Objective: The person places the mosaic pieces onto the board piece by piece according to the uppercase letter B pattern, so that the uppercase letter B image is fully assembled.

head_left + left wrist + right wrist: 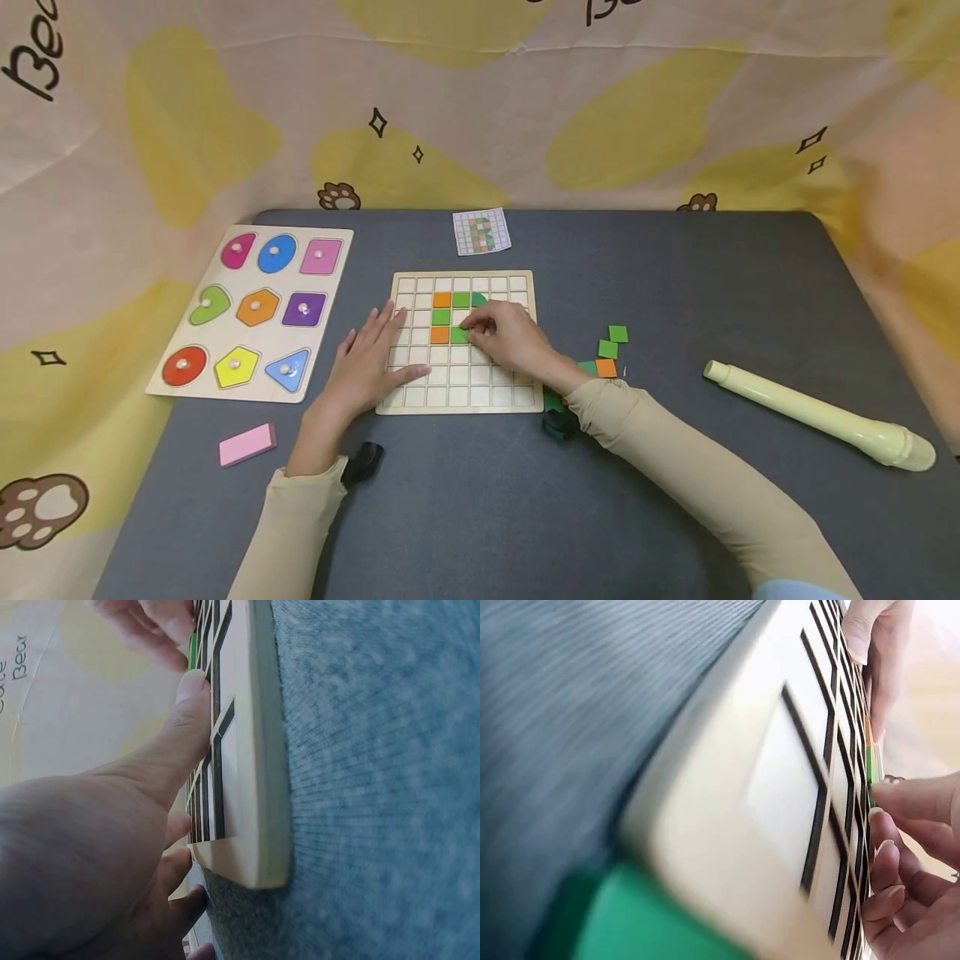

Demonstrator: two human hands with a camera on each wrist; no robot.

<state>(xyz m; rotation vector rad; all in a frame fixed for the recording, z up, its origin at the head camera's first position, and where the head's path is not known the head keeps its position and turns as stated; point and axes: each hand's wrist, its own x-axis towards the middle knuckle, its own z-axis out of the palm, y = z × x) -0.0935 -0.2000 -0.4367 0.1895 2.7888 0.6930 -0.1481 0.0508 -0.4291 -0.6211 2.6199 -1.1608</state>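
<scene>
A square wooden grid board (460, 400) lies on the table, with several orange and green tiles set in its upper middle. My left hand (365, 360) rests spread over the board's left edge, its thumb (191, 697) lying on the grid. Over the middle of the board, my right hand (510, 335) pinches a small green tile (871, 769) between thumb and fingertips, right beside the placed tiles. The fingers hide most of that tile. An orange tile (439, 335) and a green tile (441, 317) sit to the left of those fingertips.
A pattern card (482, 232) lies behind the board. Loose tiles (607, 349) lie to the right, partly under my right forearm. A shape puzzle (250, 310) and a pink block (247, 445) are at the left, a pale yellow stick (813, 413) at the right.
</scene>
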